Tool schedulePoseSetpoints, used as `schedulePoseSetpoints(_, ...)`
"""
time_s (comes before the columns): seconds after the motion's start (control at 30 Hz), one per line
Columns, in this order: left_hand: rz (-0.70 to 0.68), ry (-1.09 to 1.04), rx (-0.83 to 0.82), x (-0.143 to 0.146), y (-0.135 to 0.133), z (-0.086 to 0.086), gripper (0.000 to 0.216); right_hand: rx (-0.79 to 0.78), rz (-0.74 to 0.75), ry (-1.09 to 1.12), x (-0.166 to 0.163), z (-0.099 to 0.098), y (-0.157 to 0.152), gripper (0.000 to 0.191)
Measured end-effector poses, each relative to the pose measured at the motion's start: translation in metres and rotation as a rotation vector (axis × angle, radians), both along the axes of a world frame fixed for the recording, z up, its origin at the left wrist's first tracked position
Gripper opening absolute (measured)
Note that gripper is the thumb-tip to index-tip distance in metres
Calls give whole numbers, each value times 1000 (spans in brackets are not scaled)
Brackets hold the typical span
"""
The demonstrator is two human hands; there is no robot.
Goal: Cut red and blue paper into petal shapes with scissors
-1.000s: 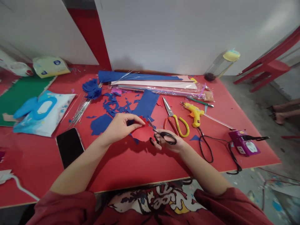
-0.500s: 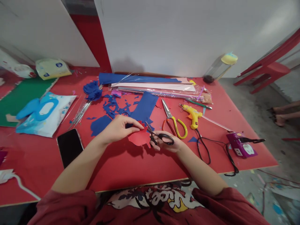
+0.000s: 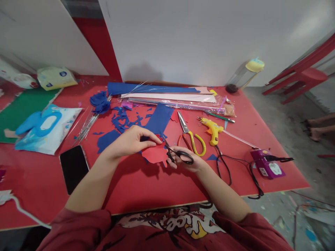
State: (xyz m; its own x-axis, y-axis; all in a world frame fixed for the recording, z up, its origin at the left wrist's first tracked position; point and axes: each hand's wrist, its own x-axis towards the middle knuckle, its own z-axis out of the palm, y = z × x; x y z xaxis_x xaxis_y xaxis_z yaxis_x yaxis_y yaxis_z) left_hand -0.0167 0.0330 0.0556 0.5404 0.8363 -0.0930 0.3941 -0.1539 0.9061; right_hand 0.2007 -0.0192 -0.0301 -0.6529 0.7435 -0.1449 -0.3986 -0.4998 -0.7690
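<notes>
My left hand (image 3: 131, 141) pinches a piece of red paper (image 3: 154, 154) by its upper edge, just above the red table (image 3: 146, 184). My right hand (image 3: 188, 161) grips small black-handled scissors (image 3: 180, 155), whose blades meet the right edge of the red paper. Blue paper scraps (image 3: 125, 120) and a blue strip (image 3: 159, 118) lie just beyond my hands.
Larger scissors with red and yellow handles (image 3: 190, 136) and a yellow glue gun (image 3: 213, 129) with a black cord lie to the right, near a purple device (image 3: 267, 167). A black phone (image 3: 74, 168) lies at left. Paper sheets (image 3: 170, 96) run along the back. A wipes packet (image 3: 47, 127) sits far left.
The red paper has turned a little in my left hand and the scissors have worked along its edge. The view has shifted slightly left.
</notes>
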Motion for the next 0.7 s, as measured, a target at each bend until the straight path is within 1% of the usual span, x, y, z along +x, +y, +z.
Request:
schedulePoseSetpoints(0.13, 9, -2, 19, 0, 3, 3, 14, 7, 0, 0, 1, 4, 0, 49)
schedulePoseSetpoints(0.3, -27, 62, 21, -4, 3, 2, 16, 41, 26, 12, 3, 5, 3, 47)
schedulePoseSetpoints(0.47, -40, 118, 14, -8, 1, 0, 16, 89, 49, -57, 6, 3, 6, 43)
schedulePoseSetpoints(0.57, -34, 104, 11, -10, 0, 1, 16, 110, 30, -92, 6, 0, 7, 42)
schedulePoseSetpoints(0.7, 13, 37, 35, -10, 1, 0, 17, 90, 8, -44, 3, -4, 5, 42)
